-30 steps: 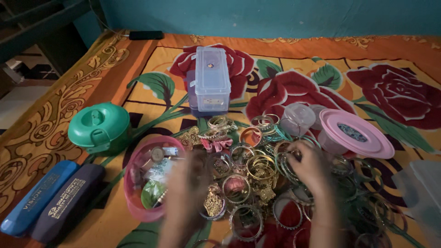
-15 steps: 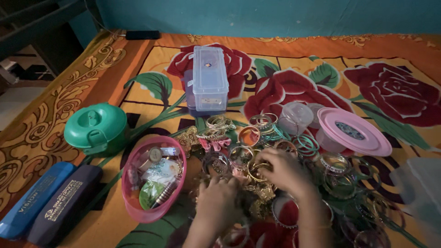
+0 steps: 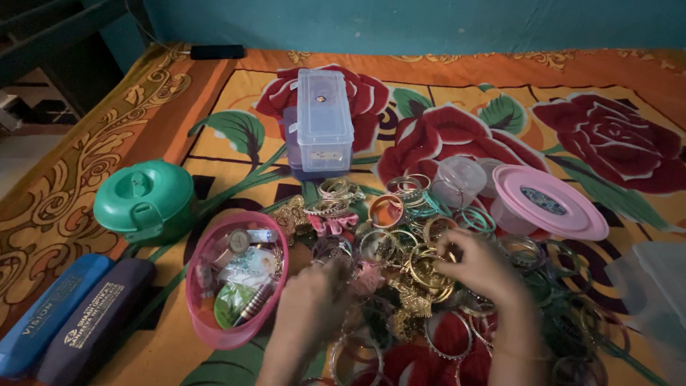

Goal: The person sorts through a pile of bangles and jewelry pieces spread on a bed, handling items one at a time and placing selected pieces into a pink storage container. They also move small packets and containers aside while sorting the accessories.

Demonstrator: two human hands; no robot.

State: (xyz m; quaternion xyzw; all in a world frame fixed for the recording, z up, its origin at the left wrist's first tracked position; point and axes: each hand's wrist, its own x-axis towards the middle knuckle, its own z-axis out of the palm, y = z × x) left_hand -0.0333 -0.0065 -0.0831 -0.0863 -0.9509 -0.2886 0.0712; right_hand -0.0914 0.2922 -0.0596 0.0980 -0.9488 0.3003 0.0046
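A heap of bangles (image 3: 411,236) in gold, green and silver lies on a rose-patterned orange sheet (image 3: 214,136). My left hand (image 3: 312,304) rests low on the heap beside a pink bowl (image 3: 204,325) of small trinkets, its fingers curled among the bangles. My right hand (image 3: 480,268) sits over the middle of the heap, its fingertips pinching gold bangles (image 3: 427,266). The dim, blurred picture hides what, if anything, my left hand grips.
A clear lidded plastic box (image 3: 323,121) stands beyond the heap. A green round container (image 3: 145,198) is at the left, with two long cases (image 3: 68,322) in front of it. At the right are a pink-lidded tub (image 3: 547,204), a clear cup (image 3: 457,179) and a clear tray (image 3: 654,286).
My left hand has moved from the pink bowl rightward onto the heap. My right hand has shifted left toward the gold bangles in the middle.
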